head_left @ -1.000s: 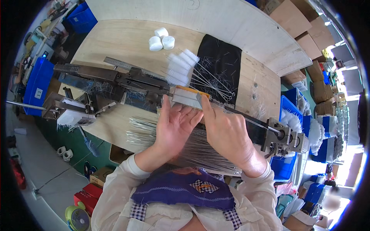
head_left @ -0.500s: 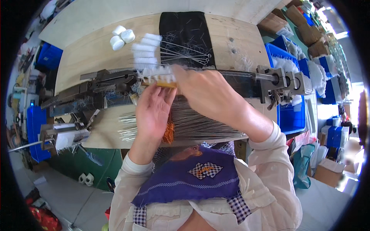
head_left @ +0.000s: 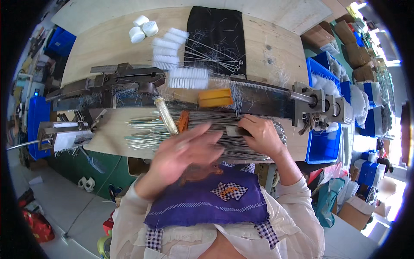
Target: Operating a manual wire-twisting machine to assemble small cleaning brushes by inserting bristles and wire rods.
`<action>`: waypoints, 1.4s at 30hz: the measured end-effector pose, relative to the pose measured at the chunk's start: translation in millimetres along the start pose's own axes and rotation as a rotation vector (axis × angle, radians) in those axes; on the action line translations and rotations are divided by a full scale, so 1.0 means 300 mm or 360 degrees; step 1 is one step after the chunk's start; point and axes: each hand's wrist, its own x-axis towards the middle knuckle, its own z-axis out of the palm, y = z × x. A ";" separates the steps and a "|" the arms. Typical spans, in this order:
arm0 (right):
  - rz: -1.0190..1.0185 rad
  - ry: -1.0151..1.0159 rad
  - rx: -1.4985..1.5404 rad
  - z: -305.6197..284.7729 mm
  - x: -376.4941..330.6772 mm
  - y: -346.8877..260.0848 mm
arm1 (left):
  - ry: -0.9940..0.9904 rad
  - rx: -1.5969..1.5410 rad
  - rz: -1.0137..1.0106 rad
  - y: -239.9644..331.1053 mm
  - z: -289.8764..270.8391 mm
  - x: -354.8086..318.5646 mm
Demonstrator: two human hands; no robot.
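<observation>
While gripping a blade (head_left: 233, 131) in the right hand (head_left: 261, 135) near the tabletop's front edge (head_left: 108, 145), has released the yellow block (head_left: 215, 99), freeing the blurred, seemingly empty left hand (head_left: 179, 152).

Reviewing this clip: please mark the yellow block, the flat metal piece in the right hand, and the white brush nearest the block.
Yellow block (head_left: 215, 98): head view, middle of its body.
Flat metal piece (head_left: 233, 131): head view, its exposed face.
White brush (head_left: 188, 78): head view, middle of its bristles.
</observation>
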 end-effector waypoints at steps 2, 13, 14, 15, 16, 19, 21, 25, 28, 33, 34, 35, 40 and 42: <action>-0.0009 0.0047 0.0049 -0.032 -0.039 0.047 | -0.0132 0.0439 0.0523 0.018 -0.079 -0.121; 0.0377 0.1100 0.0154 -0.168 -0.170 0.110 | 0.3634 0.2655 -0.0234 0.357 -0.549 -0.987; 0.0338 0.1446 0.0459 -0.175 -0.175 0.125 | 0.3518 0.2654 -0.0071 0.354 -0.582 -1.013; 0.0300 0.1801 0.0738 -0.186 -0.187 0.130 | 0.3361 0.2644 0.0096 0.352 -0.632 -1.003; 0.0160 0.1835 0.0867 -0.234 -0.204 0.130 | 0.3347 0.2705 0.0100 0.307 -0.620 -0.938; -0.0028 0.2162 0.1086 -0.421 -0.227 0.052 | 0.3078 0.2626 0.0357 0.208 -0.523 -0.665; -0.0150 0.1924 0.0946 -0.501 -0.251 0.035 | 0.2937 0.3183 0.0579 0.189 -0.470 -0.568; -0.0135 0.1994 0.1030 -0.481 -0.106 -0.066 | 0.1320 0.2399 0.1464 0.120 0.008 -0.137; -0.0193 0.1921 0.1572 -0.363 0.072 -0.163 | -0.0003 0.2628 0.0864 0.054 0.201 0.028; -0.0011 0.0969 0.0560 -0.372 0.113 -0.159 | 0.0449 0.1880 0.0325 0.052 0.047 -0.062; -0.0010 0.0955 0.0197 -0.344 0.097 -0.053 | 0.0616 0.2018 0.0427 0.082 -0.018 -0.083; -0.0030 0.0916 -0.0143 -0.320 0.086 0.032 | 0.0625 0.2021 0.0443 0.078 -0.045 -0.072; -0.0008 0.0502 -0.0559 -0.276 0.095 0.032 | 0.0634 0.1526 0.0209 -0.013 0.016 0.004; -0.0124 0.0469 -0.0683 -0.246 0.117 0.031 | 0.0774 0.1301 0.0166 0.017 0.056 0.039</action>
